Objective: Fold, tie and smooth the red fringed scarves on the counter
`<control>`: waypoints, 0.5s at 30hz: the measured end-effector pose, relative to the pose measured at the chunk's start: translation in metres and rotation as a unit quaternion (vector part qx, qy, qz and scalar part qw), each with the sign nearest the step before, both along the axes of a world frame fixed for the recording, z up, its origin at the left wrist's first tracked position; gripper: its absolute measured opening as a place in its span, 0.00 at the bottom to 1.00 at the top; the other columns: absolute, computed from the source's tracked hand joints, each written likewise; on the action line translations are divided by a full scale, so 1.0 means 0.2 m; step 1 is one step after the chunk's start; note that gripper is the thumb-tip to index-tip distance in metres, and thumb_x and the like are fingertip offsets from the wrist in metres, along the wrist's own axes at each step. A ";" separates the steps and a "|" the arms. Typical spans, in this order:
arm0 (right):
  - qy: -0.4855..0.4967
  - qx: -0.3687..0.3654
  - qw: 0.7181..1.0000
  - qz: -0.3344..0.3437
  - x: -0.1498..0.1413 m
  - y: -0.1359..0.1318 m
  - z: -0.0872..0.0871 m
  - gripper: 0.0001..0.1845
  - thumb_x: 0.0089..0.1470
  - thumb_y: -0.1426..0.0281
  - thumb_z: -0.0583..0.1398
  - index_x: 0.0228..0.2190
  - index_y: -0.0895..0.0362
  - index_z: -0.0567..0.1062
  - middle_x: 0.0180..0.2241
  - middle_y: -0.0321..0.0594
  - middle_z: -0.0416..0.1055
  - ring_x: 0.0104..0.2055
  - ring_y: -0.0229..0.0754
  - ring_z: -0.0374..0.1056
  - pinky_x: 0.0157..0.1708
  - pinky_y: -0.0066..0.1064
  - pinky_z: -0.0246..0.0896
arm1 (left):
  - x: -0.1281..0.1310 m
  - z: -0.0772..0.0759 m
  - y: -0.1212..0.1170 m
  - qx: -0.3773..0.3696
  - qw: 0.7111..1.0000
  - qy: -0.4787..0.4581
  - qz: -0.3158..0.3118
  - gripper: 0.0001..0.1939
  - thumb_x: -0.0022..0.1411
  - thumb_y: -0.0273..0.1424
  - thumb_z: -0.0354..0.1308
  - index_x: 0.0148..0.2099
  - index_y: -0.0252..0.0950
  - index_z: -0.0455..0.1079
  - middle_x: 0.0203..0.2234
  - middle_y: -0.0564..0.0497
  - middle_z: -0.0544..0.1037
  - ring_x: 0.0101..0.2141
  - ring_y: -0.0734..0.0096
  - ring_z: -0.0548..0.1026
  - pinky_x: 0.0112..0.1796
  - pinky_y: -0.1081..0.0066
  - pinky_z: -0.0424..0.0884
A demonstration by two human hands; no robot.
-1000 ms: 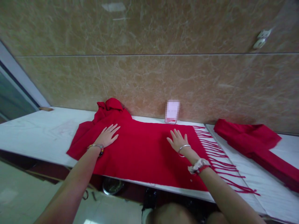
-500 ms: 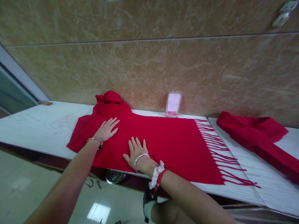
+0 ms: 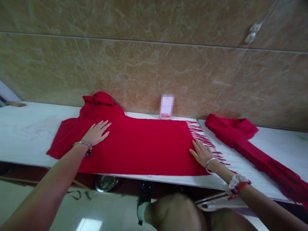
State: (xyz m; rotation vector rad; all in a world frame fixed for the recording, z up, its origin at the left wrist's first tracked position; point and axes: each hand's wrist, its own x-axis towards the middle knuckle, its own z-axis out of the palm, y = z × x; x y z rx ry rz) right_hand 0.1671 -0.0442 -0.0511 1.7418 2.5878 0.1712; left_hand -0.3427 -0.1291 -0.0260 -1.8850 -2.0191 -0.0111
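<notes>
A red scarf (image 3: 144, 144) lies spread flat on a white counter (image 3: 29, 128), its fringe (image 3: 204, 141) at the right end and a bunched heap (image 3: 98, 101) at the back left against the wall. My left hand (image 3: 97, 134) rests flat and open on the scarf's left part. At the scarf's right end my right hand (image 3: 202, 152) lies flat with fingers spread, pressing where the cloth meets the fringe. Both wrists wear bracelets.
A second red scarf (image 3: 243, 141) lies folded on the counter to the right, running toward the right edge. A small blurred card (image 3: 166, 106) leans on the marble wall behind. My knees (image 3: 173, 211) are below the counter's front edge; a metal bowl (image 3: 106, 183) sits underneath.
My right hand slid from the scarf's middle front to its right end by the fringe. The left hand stayed put. The view shifted to the right.
</notes>
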 end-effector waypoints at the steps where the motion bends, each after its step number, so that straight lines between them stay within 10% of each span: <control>1: -0.004 -0.005 1.000 -0.017 0.02 0.01 0.01 0.27 0.59 0.61 0.43 0.56 0.60 0.57 0.60 0.51 0.49 0.61 0.52 0.44 0.53 0.53 0.45 | 0.00 0.00 0.00 -0.004 1.000 0.002 0.000 0.27 0.59 0.35 0.38 0.60 0.35 0.55 0.58 0.45 0.59 0.57 0.57 0.56 0.52 0.56 0.54; 9: 0.091 -0.015 0.994 0.054 -0.53 0.03 0.26 0.30 0.58 0.59 0.44 0.58 0.60 0.51 0.62 0.48 0.41 0.63 0.49 0.37 0.57 0.50 0.37 | 0.25 0.13 0.10 -0.019 0.999 -0.022 -0.017 0.25 0.61 0.35 0.38 0.59 0.39 0.57 0.59 0.46 0.56 0.59 0.57 0.51 0.53 0.51 0.50; 15: 0.119 -0.121 0.965 0.200 -0.98 0.00 0.25 0.32 0.58 0.55 0.43 0.59 0.57 0.49 0.63 0.45 0.39 0.64 0.48 0.34 0.57 0.53 0.33 | 0.56 0.03 0.18 -0.121 0.988 -0.091 -0.009 0.26 0.62 0.40 0.37 0.62 0.43 0.50 0.61 0.49 0.52 0.59 0.59 0.49 0.54 0.54 0.50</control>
